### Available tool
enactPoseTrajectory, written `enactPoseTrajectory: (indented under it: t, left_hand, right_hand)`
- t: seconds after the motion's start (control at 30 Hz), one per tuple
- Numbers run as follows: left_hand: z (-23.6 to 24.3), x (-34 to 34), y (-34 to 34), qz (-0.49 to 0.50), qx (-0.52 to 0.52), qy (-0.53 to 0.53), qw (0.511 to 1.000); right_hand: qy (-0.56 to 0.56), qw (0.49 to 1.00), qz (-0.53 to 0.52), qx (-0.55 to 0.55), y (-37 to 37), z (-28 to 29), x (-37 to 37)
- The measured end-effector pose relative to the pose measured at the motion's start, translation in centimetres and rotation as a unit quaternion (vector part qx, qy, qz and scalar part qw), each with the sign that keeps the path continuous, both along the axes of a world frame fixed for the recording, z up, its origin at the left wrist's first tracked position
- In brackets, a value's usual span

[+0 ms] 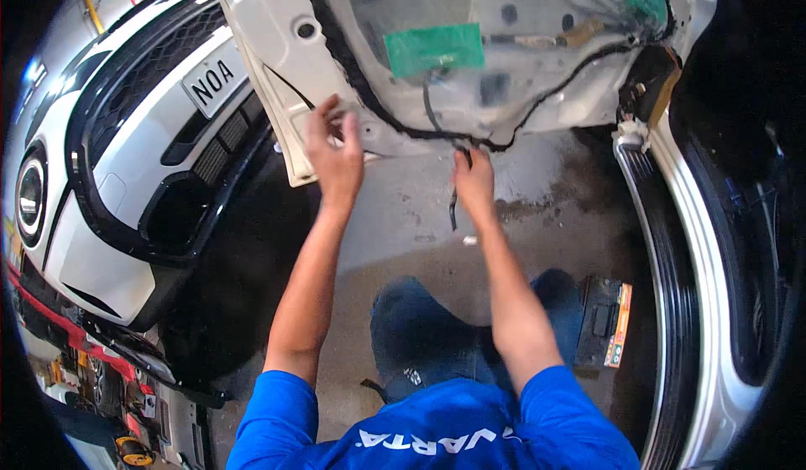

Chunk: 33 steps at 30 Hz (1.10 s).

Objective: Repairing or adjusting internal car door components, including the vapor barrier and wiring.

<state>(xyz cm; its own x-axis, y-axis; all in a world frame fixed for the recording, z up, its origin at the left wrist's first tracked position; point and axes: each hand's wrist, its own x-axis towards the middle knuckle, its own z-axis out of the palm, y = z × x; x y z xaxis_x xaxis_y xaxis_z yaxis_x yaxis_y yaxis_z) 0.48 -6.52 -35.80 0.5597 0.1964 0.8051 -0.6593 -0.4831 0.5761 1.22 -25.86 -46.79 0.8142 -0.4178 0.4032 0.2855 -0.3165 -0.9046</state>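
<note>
The inner side of a white car door (267,17), stripped of its trim, stands in front of me. A thick black bead of sealant (386,117) runs around its opening and along the lower edge. My left hand (337,155) is raised at the lower left part of the door, thumb and bent fingers apart, slightly blurred. A thin dark line (288,84) on the panel ends near its fingertips. My right hand (475,183) is closed at the door's bottom edge, just under the bead. From it hangs a short black strip (453,211); its upper part is hidden by the fingers.
Green tape (435,49) is stuck on the sheeted door opening. At left stands a white car (126,176) with a black grille. To the right runs the door sill (663,302). A dark box with an orange label (606,322) lies beside my knee.
</note>
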Motion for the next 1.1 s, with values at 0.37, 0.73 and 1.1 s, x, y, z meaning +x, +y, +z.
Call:
enactPoseTrajectory:
  t: [0.37, 0.73, 1.1]
  left_hand:
    - [-3.6, -1.5, -5.9, -0.433, -0.400, 0.228, 0.775]
    - [2.0, -2.7, -7.1, -0.504, -0.435, 0.207, 0.717]
    - [-4.8, -1.3, -8.3, -0.430, -0.446, 0.244, 0.746]
  right_hand:
    - [-0.092, 0.944, 0.065, 0.309, -0.4, -1.0, 3.5]
    - [-0.127, 0.974, -0.032, 0.182, 0.3, 0.6, 4.1]
    - [-0.225, 0.961, -0.118, 0.113, 2.4, -0.4, 4.8]
